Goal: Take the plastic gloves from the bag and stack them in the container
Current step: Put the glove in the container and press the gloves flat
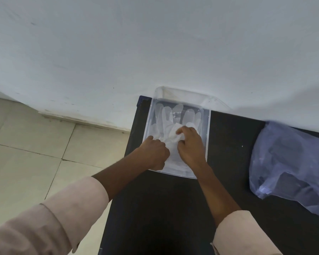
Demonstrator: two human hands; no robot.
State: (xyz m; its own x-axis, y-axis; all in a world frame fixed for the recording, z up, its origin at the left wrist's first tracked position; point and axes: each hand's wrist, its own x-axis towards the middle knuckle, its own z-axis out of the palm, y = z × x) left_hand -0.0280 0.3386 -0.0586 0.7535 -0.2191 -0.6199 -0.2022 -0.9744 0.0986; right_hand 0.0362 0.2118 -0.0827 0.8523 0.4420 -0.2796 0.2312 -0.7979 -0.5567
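A clear plastic container (207, 126) stands on the black table by the wall. Thin translucent plastic gloves (170, 116) lie flat inside it, fingers pointing to the wall. Both my hands are inside the container. My left hand (155, 151) pinches the near left part of a crumpled glove (172, 138). My right hand (189, 144) grips the same glove from the right, fingers curled on it. The clear bluish plastic bag (287, 168) lies on the table to the right, apart from both hands.
The black table (228, 144) abuts a white wall (155, 43). A clear lid (184, 92) leans against the wall behind the container. Beige floor tiles (26, 144) lie left of the table's edge.
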